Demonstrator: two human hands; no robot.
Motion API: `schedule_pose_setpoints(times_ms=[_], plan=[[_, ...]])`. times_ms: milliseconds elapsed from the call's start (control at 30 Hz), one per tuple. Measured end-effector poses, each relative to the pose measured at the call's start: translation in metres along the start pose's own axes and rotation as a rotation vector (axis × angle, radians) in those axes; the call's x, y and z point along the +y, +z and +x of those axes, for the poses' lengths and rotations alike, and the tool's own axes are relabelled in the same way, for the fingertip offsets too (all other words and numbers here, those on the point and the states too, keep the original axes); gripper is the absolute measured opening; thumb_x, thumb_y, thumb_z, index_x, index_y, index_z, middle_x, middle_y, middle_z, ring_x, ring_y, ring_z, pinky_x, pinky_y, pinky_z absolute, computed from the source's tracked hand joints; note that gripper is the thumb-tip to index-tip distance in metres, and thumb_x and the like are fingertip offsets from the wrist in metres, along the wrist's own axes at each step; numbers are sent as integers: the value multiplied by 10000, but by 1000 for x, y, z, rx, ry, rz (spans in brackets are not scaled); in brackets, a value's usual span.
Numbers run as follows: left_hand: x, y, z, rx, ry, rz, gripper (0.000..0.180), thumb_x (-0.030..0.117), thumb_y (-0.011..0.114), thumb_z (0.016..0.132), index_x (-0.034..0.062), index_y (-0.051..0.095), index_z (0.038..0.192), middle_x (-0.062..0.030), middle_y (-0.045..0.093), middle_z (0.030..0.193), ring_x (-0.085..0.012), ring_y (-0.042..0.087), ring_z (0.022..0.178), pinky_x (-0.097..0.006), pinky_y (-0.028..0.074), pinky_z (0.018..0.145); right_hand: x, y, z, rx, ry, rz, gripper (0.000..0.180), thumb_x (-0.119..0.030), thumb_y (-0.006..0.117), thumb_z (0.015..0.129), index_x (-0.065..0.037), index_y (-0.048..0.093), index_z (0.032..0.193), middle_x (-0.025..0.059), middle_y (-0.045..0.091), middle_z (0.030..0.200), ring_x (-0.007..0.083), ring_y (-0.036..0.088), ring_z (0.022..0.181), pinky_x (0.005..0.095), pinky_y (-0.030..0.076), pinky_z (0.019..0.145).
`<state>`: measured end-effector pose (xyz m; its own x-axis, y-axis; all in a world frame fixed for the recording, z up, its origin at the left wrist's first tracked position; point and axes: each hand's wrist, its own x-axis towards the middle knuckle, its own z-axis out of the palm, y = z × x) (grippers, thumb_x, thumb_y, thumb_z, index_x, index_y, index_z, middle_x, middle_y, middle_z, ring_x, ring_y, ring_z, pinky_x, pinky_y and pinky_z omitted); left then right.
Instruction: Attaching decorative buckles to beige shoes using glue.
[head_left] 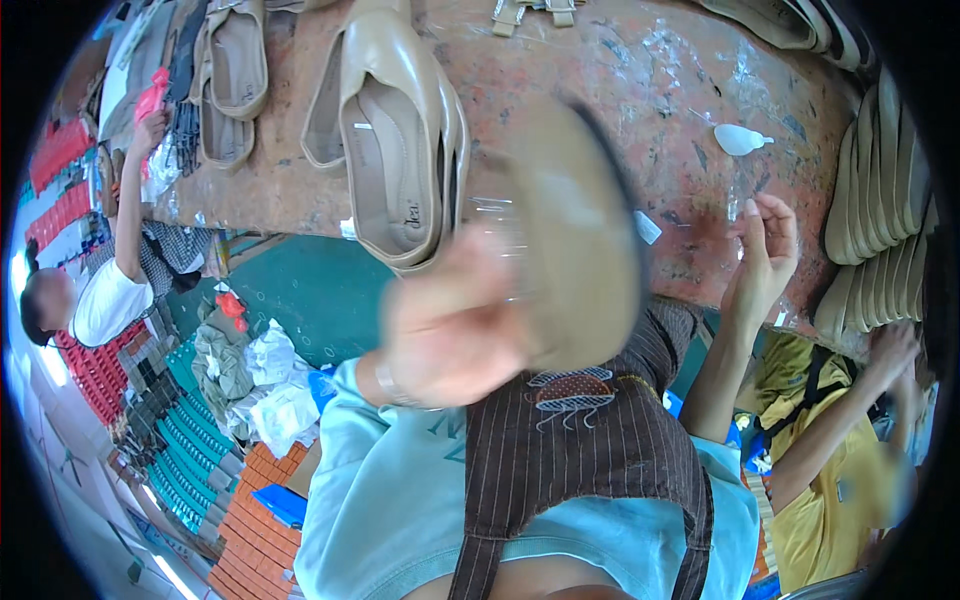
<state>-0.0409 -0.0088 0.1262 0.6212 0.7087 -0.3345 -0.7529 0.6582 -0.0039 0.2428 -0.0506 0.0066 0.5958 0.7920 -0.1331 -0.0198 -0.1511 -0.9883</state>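
My left hand [450, 325] is blurred by motion and grips a tan shoe [575, 240] with a dark sole edge, held up in front of my apron. The shoe is smeared too, so its details are lost. Over the table's near edge, my right hand [768, 245] has its thumb and fingers curled together; whatever is between them, if anything, is too small to make out. A white squeeze bulb with a thin nozzle [740, 140] lies on the table just beyond that hand. Left of the held shoe stand glossy beige shoes [395, 150] close together, insoles showing.
The worn reddish table [680, 90] has clear scraps on it. Stacked tan shoe parts [870, 190] line its right side; more beige shoes [235, 70] stand far left. A co-worker in yellow [830, 450] is close on my right, another in white [110, 300] at left.
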Motion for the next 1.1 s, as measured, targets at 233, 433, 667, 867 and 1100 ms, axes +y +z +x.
schedule_pose_setpoints(times_ms=[233, 433, 667, 867, 1100], plan=[[234, 122, -12, -261, 200, 490, 276, 120, 576, 1007, -40, 552, 1230, -138, 592, 1197, -229, 518, 1176, -413, 413, 1056, 22, 10, 27, 94, -238, -451, 531, -178, 796, 850, -16, 579, 1307, 112, 639, 1150, 192, 609, 1040, 324, 485, 895], [188, 32, 25, 614, 1255, 1594, 631, 309, 729, 915, -46, 491, 1379, -106, 588, 1203, -193, 560, 1110, -351, 452, 972, 24, 25, 35, 87, -293, -521, 519, -198, 814, 832, 4, 617, 1267, 112, 653, 1138, 190, 646, 983, 336, 508, 890], [118, -48, 29, 876, 780, 2262, 235, 150, 720, 881, 3, 714, 1065, -77, 520, 779, -149, 473, 637, -295, 402, 569, 30, 26, 45, 84, -264, -548, 419, -178, 800, 844, 27, 654, 1179, 113, 670, 1063, 177, 659, 936, 313, 524, 844], [72, -14, 23, 494, 1071, 1984, 85, 20, 680, 887, -51, 648, 921, -39, 459, 746, -106, 431, 656, -262, 358, 565, 23, 28, 41, 12, -175, -140, 231, -70, 721, 909, 14, 643, 1109, 105, 706, 1065, 140, 667, 920, 275, 532, 836], [-24, -74, 48, 299, 396, 2109, 321, 5, 620, 898, -36, 620, 1216, -153, 560, 888, -254, 569, 746, -348, 467, 678, 9, 4, -2, -209, -103, 67, 217, -19, 707, 904, 12, 595, 1087, 123, 727, 1063, 141, 682, 939, 277, 537, 844]])
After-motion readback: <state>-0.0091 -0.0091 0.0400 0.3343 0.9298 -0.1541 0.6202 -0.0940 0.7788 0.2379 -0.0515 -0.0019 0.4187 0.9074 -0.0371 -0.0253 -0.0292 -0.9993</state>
